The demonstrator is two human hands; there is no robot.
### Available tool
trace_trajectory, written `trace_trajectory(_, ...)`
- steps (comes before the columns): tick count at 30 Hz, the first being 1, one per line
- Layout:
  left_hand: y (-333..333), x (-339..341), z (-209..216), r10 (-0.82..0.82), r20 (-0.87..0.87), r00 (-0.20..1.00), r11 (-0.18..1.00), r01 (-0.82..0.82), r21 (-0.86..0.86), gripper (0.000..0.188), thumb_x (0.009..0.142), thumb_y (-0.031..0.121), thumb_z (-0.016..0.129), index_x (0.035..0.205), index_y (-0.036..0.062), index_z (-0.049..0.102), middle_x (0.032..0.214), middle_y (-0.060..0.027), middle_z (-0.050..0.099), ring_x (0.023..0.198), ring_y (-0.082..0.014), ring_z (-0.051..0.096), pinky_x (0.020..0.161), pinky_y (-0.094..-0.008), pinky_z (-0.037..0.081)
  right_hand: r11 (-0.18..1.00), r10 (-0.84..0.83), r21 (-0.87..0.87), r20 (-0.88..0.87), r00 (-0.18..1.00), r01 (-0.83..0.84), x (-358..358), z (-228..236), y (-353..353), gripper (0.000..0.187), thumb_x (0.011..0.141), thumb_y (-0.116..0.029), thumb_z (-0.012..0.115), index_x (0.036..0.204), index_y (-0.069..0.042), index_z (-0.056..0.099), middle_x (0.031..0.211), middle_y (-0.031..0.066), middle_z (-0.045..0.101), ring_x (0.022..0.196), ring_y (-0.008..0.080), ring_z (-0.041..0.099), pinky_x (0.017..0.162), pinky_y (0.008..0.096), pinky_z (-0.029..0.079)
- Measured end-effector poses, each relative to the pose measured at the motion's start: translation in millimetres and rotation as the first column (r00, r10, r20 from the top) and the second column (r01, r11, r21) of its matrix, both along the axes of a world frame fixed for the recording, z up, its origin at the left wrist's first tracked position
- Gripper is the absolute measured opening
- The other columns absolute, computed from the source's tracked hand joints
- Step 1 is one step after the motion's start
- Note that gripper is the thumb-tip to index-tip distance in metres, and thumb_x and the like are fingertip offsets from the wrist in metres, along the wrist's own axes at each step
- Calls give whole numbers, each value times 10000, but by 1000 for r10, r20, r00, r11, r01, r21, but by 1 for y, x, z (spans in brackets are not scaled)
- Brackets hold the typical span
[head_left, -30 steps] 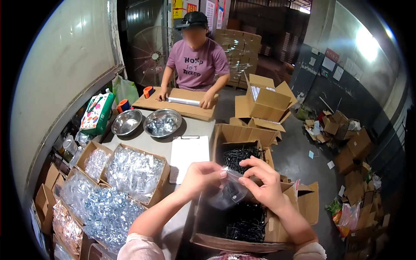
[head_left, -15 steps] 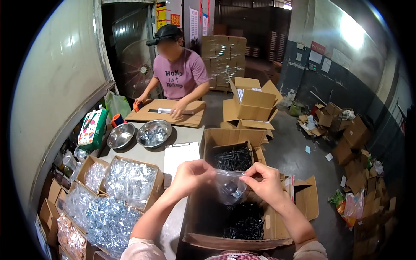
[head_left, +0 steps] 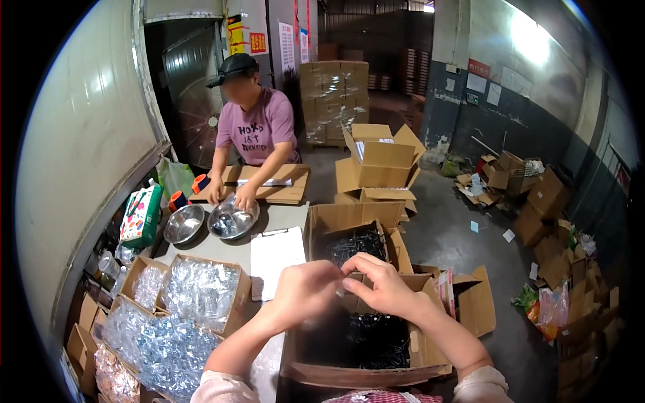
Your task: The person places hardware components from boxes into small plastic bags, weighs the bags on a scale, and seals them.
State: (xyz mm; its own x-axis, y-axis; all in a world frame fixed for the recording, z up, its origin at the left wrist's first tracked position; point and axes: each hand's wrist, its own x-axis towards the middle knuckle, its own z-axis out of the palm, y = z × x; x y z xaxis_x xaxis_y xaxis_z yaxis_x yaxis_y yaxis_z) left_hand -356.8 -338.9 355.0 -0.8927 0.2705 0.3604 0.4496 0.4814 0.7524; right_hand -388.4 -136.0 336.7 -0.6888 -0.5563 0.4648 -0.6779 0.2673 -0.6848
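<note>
My left hand (head_left: 306,290) and my right hand (head_left: 384,285) meet above an open cardboard box (head_left: 366,379), fingers pinched together. A sliver of a small clear plastic bag (head_left: 340,290) shows between the fingertips; my hands hide most of it, contents included. Beneath them, black slender parts (head_left: 379,339) lie in the near part of the box. More black parts (head_left: 356,245) fill a smaller carton at its far end.
Left of my arm stand cartons of clear bagged parts (head_left: 201,289) and bluish packets (head_left: 168,346). A clipboard (head_left: 277,258) and two steel bowls (head_left: 185,225) rest on the table. Across it, a co-worker (head_left: 259,131) reaches into one bowl. Open cartons (head_left: 379,164) stand beyond.
My hands have come together, and the bag that hung stretched between them is now mostly hidden. The co-worker's hands have moved from the cardboard to the right-hand bowl. The view has shifted slightly.
</note>
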Motion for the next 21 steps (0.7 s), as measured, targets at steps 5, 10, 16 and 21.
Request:
trace_trajectory(5,-13,11,-2,-66,-128,990,998,65,-12,122,806,16,728,919,-23,702,811,-106,710,725,-154,694,686,-269,546,995,99,11,-303,948,-101,-3,11,-9,129,882,-102,655,965,-21,598,938,100,584,887,255,584,781,320,480)
trace_trajectory(10,-20,14,-2,-37,-134,990,999,39,5,120,799,7,726,912,-22,700,828,-104,713,725,-173,696,689,-278,549,985,160,76,-62,985,-155,0,13,-14,105,860,-74,661,899,-15,583,875,102,582,856,288,572,797,362,471)
trace_trajectory(16,-24,11,-7,-19,-152,988,988,42,148,82,798,39,691,876,12,694,737,-97,674,637,-192,649,610,-295,519,988,97,-80,-362,927,-135,2,17,-29,94,820,-46,650,820,-27,558,798,103,554,815,296,553,808,385,454)
trace_trajectory(21,-29,11,2,-18,-53,998,983,28,181,77,835,22,692,876,-38,665,801,-71,702,745,-107,654,721,-244,527,992,84,-66,-286,954,-107,-3,19,-29,103,834,-68,651,859,-28,560,819,87,563,802,257,553,798,357,447)
